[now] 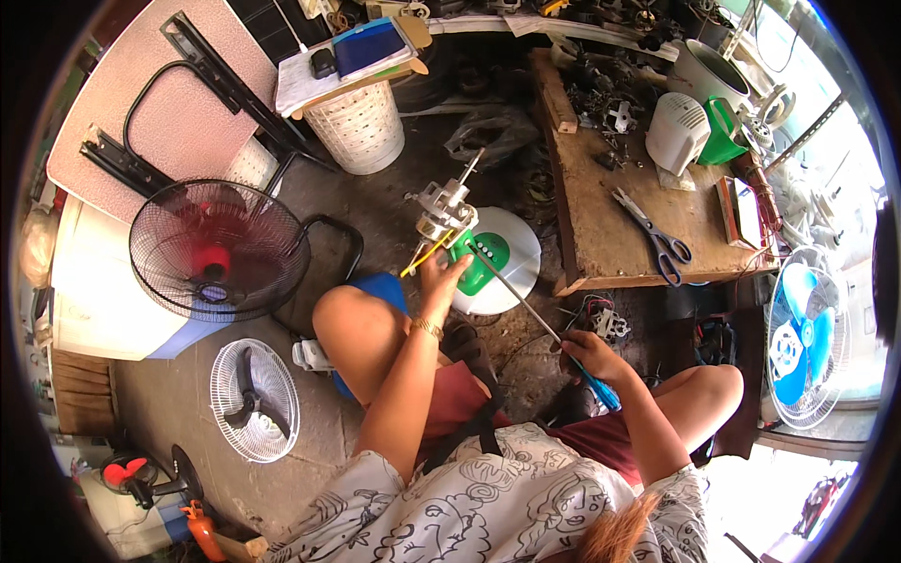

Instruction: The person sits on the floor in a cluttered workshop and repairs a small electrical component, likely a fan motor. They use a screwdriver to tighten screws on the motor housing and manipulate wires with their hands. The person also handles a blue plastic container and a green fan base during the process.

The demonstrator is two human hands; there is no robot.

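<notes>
A: What are the fingers doing?

B: The left hand (441, 277) is curled snugly around the green plastic neck (474, 272) of a bare metal fan motor with a thin steel shaft (446, 211), thumb and fingers wrapped on it. The right hand (587, 355) is clenched in a fist round the blue handle of a long screwdriver (526, 300).

A: Which way does the tool point?

B: Its long axis runs on a slant from the right hand up and to the left; the tip meets the green part just below the motor. The motor's shaft sticks up and to the right, away from the person.

A: And where is the motor?

B: Above the bent left knee, over a round white base (511, 258) on the concrete floor.

A: Counts?

B: One screwdriver, one motor. Three caged fans: a black one with a red hub (218, 249), a small white one (253, 399), a white one with blue blades (805, 338). One pair of grey scissors (652, 235) lies on the wooden bench (610, 249)
</notes>
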